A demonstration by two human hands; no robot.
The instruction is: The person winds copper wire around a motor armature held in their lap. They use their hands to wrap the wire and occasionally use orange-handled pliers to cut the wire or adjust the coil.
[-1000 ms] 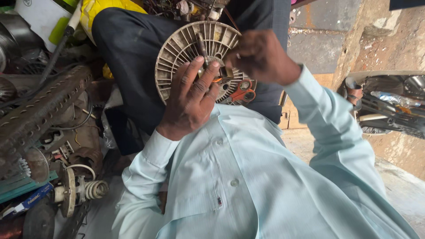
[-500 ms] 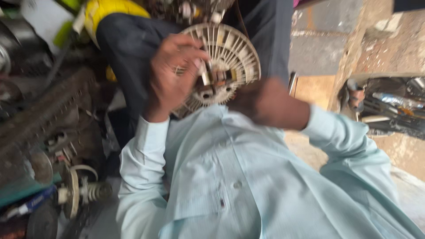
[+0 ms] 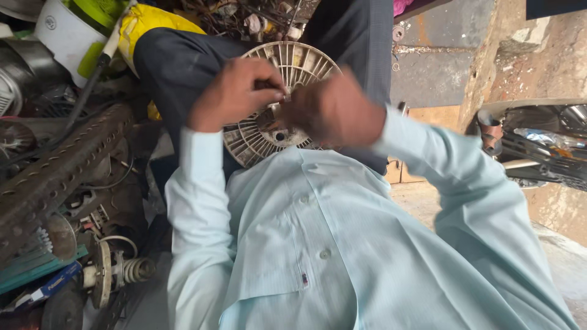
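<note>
A round cream ribbed disc (image 3: 304, 63) with a dark metal hub (image 3: 278, 135) rests on my lap, against dark trousers (image 3: 177, 67). My left hand (image 3: 235, 95) lies over its left side, fingers curled and pinched at the hub. My right hand (image 3: 335, 111) is blurred; it covers the disc's right middle, its fingers bent towards the same spot and hidden from view. The two hands almost touch above the hub. My pale blue shirt (image 3: 318, 244) fills the lower picture.
Scrap parts crowd the left: a perforated metal bar (image 3: 58, 171), a small motor with a coil (image 3: 116, 272), wires, a white bucket (image 3: 64, 36). A yellow cloth (image 3: 150, 24) lies above my knee. At the right are a concrete wall (image 3: 538, 55) and metal junk (image 3: 544, 146).
The disc has been turned and now lies flatter. My right hand rose from below the disc onto its right middle. My left hand dropped from the top edge to the hub.
</note>
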